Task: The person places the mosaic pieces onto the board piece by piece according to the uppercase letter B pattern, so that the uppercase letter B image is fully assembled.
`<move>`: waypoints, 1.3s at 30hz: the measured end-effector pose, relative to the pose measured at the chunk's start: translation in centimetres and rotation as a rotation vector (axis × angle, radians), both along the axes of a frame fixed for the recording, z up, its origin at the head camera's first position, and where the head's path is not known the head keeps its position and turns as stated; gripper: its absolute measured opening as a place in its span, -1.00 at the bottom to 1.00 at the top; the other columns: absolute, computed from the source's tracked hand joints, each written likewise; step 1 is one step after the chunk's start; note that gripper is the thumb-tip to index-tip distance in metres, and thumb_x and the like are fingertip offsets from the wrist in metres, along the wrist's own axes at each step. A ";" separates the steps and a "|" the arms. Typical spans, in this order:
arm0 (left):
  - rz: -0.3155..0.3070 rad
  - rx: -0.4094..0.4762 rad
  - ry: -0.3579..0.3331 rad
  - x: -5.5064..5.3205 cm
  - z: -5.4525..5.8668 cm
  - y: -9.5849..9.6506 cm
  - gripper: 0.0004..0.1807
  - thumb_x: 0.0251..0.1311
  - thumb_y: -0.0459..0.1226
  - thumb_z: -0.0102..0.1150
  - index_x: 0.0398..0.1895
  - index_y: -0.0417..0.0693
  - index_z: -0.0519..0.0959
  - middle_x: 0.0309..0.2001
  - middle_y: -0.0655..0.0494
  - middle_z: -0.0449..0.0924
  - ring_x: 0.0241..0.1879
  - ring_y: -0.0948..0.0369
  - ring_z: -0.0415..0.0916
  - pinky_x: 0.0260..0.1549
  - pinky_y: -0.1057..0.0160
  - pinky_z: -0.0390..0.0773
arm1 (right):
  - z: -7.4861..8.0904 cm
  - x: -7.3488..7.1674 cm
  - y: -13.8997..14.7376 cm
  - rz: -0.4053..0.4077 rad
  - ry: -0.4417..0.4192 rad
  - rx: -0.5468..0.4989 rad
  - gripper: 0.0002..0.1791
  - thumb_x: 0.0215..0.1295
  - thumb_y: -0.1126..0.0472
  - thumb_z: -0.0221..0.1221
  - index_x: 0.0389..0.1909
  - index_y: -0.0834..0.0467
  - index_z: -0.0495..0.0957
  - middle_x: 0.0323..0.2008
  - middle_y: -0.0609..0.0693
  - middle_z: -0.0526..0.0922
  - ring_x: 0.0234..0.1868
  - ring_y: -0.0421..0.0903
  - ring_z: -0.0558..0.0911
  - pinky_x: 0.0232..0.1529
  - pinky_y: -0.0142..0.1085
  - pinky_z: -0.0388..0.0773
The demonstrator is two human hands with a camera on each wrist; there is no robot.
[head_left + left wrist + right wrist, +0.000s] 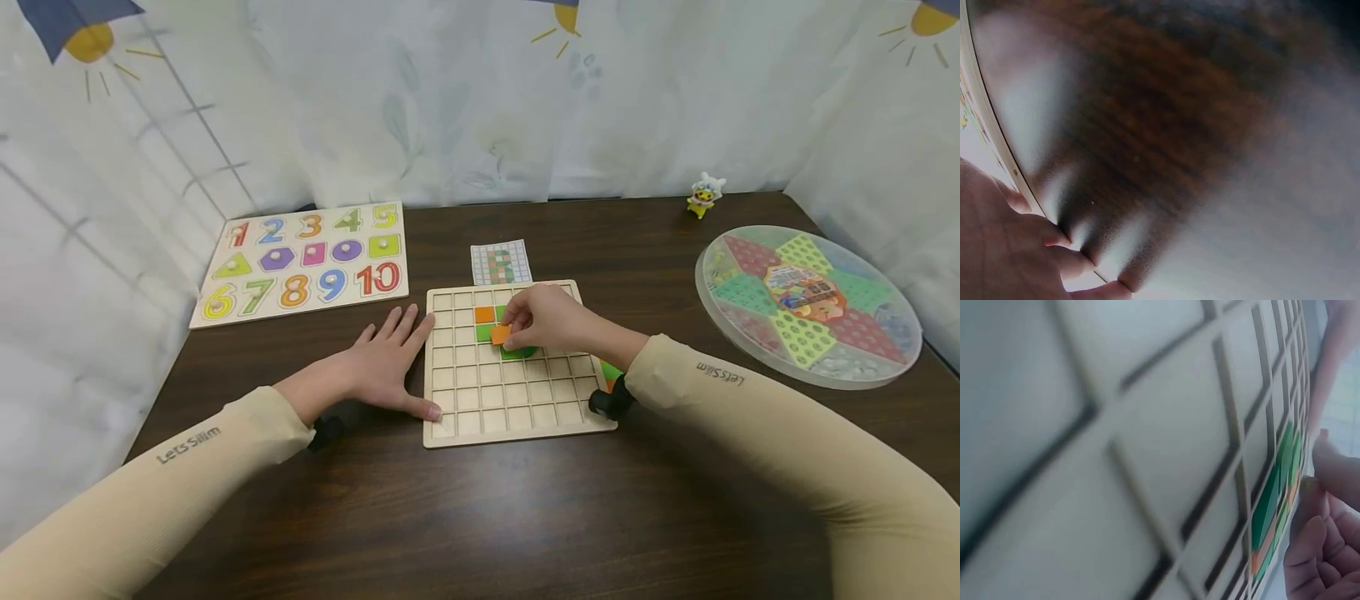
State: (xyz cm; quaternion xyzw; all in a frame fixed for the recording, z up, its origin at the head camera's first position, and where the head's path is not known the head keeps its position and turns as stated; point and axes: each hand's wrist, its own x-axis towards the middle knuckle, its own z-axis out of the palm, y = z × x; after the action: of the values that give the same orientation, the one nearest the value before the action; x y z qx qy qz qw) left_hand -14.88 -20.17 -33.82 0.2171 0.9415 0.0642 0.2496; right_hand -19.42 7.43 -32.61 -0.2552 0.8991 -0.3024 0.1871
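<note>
A wooden grid board (480, 396) lies on the dark table. My left hand (378, 367) has its fingers spread along the board's left edge, thumb on the lower left corner; in the left wrist view its fingertips (1072, 265) meet the table. Over the upper middle cells, my right hand (551, 321) pinches an orange square tile (500, 334) between thumb and fingers. Beside it, another orange tile (484, 314) and a green tile (485, 333) sit in cells. The right hand partly covers more green pieces (516, 353), also visible in the right wrist view as dark green tiles (1265, 509).
Behind the board lies a small pattern card (501, 263). A number puzzle board (300, 262) is at the back left. On the right are a round game board (810, 304) and a small figurine (705, 196). More tiles (610, 372) show beside the right wrist.
</note>
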 end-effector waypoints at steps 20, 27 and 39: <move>0.003 0.001 0.008 0.1 0.1 0.1 0.50 -0.05 0.46 0.31 0.67 -0.15 -0.31 0.65 -0.31 -0.44 0.63 -0.30 -0.44 0.46 -0.46 -0.16 | 0.0 1.2 -2.4 0.078 0.055 0.109 -0.74 0.17 0.24 0.47 -0.15 0.23 0.71 -0.41 -0.01 0.72 -0.36 -0.16 0.61 -0.16 -0.31 0.57; 0.003 0.001 0.007 0.0 0.0 0.0 0.51 -0.05 0.46 0.31 0.67 -0.14 -0.32 0.65 -0.30 -0.45 0.63 -0.30 -0.45 0.46 -0.46 -0.16 | 0.0 1.2 -2.5 0.071 0.044 0.106 -0.74 0.17 0.22 0.48 -0.15 0.24 0.72 -0.38 0.00 0.73 -0.35 -0.15 0.61 -0.17 -0.31 0.56; 0.000 0.008 0.017 0.2 0.1 0.0 0.50 -0.04 0.45 0.32 0.67 -0.16 -0.31 0.65 -0.32 -0.44 0.63 -0.31 -0.43 0.45 -0.46 -0.15 | -0.4 1.4 -2.7 0.030 0.065 0.101 -0.84 0.19 0.23 0.46 -0.28 0.18 0.71 -0.36 0.00 0.73 -0.30 -0.14 0.63 -0.17 -0.31 0.58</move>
State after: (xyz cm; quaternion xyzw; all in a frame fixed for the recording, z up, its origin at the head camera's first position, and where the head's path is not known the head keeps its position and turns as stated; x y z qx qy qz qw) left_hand -14.67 -20.12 -33.75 0.2189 0.9433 0.0660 0.2406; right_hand -18.03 4.76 -32.96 -0.2687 0.9148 -0.2454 0.1752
